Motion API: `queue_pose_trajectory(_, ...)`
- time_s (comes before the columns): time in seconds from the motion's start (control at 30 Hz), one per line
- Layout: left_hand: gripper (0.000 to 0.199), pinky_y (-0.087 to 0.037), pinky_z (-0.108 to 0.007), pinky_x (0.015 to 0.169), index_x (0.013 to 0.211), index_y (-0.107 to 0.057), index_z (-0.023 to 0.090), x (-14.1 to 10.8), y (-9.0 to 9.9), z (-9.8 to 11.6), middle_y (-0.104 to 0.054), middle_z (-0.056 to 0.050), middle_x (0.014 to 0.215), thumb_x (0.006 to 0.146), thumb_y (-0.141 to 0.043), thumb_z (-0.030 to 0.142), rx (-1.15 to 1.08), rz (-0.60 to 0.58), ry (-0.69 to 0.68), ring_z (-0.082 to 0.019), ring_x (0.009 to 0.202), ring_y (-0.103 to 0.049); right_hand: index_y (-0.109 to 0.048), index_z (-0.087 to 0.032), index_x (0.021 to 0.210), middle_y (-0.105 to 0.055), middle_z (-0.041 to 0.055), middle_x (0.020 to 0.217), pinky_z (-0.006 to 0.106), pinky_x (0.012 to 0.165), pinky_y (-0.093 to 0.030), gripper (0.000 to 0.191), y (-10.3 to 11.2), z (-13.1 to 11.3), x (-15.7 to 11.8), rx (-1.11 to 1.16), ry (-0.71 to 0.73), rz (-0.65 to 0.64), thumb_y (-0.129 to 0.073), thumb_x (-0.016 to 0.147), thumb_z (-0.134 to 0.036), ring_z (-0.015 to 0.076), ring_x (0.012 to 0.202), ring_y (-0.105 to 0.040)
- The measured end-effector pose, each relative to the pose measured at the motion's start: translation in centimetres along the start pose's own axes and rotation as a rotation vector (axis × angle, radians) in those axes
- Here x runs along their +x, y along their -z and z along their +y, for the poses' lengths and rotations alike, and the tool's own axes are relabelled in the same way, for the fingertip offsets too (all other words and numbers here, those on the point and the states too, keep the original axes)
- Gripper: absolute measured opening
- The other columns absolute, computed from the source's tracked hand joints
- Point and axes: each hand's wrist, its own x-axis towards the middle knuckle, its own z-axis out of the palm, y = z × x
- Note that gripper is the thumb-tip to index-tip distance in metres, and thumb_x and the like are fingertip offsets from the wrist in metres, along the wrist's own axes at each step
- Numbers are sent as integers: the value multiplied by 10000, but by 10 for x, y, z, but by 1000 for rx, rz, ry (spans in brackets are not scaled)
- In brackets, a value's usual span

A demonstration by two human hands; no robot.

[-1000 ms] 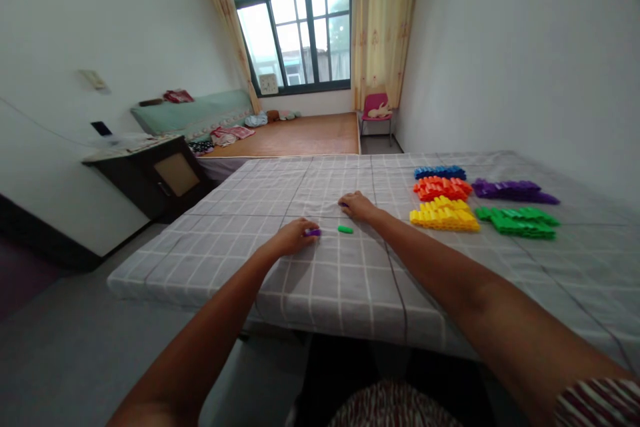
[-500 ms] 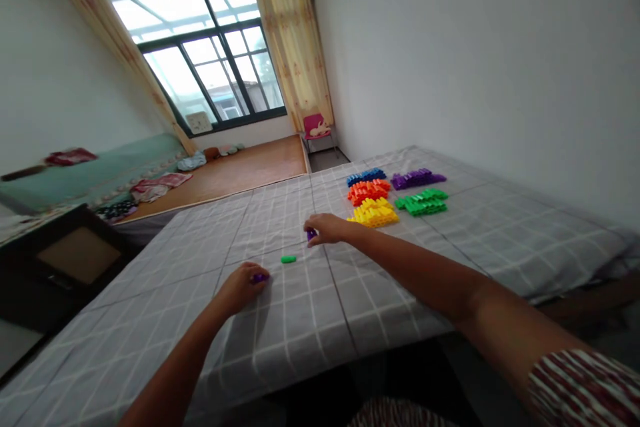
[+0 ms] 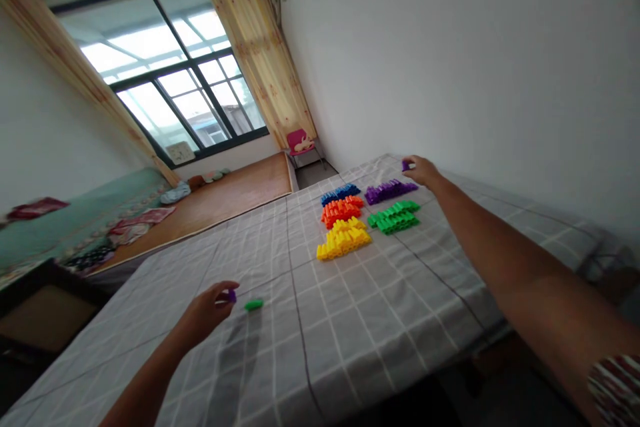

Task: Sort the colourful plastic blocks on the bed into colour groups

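In my left hand (image 3: 205, 312), low over the left part of the cloth, a small purple plastic piece (image 3: 232, 295) is pinched between thumb and fingers. Beside it lies one loose green plastic piece (image 3: 253, 305). My right hand (image 3: 423, 170) is reached out at the far right, its fingertips closed on another small purple piece (image 3: 405, 165). Just left of and below that hand is the purple pile (image 3: 387, 191) of similar tube-like pieces. The exact shape of the held pieces is too small to make out.
Piles of blue (image 3: 340, 194), orange (image 3: 341, 211), yellow (image 3: 344, 239) and green (image 3: 394, 217) pieces sit on the grey checked cloth (image 3: 345, 320). A white wall (image 3: 450, 60) borders the right side. A dark cabinet (image 3: 45, 313) stands at left; a pink chair (image 3: 299, 140) is farther back.
My right hand has moved from the middle of the cloth to the far right beside the purple pile, carrying its purple piece. My left hand still holds its piece. The view has shifted.
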Motion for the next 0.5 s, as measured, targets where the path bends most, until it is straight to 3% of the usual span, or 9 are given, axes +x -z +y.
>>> queue_pose_trajectory(0.13, 419, -576, -373, 821, 978, -647, 202, 16, -5, 42, -702, -68, 1004, 605, -607, 388, -29, 25, -81, -250, 910, -691, -561, -164, 1221, -569, 89, 1228, 424, 852, -524, 356, 11, 36, 2, -104, -65, -78, -554, 926, -363, 221, 1034, -593)
queue_pose_trajectory(0.33, 348, -588, -399, 857, 958, -686, 194, 45, -28, 96, -602, -87, 1215, 643, -593, 307, -47, -6, -250, -213, 913, -678, -728, -189, 972, -710, 55, 1055, 300, 917, -453, 209, -1, 75, 14, -247, -90, -181, -620, 797, -226, 215, 1015, -611)
queue_pose_trajectory(0.5, 330, -595, -377, 848, 996, -683, 184, 82, -61, 149, -593, -90, 1170, 690, -565, 217, -34, -52, -433, -188, 935, -658, -719, -226, 1063, -705, 38, 1132, 327, 974, -435, 429, -10, 103, 29, -393, -12, -324, -569, 680, -104, 216, 1071, -605)
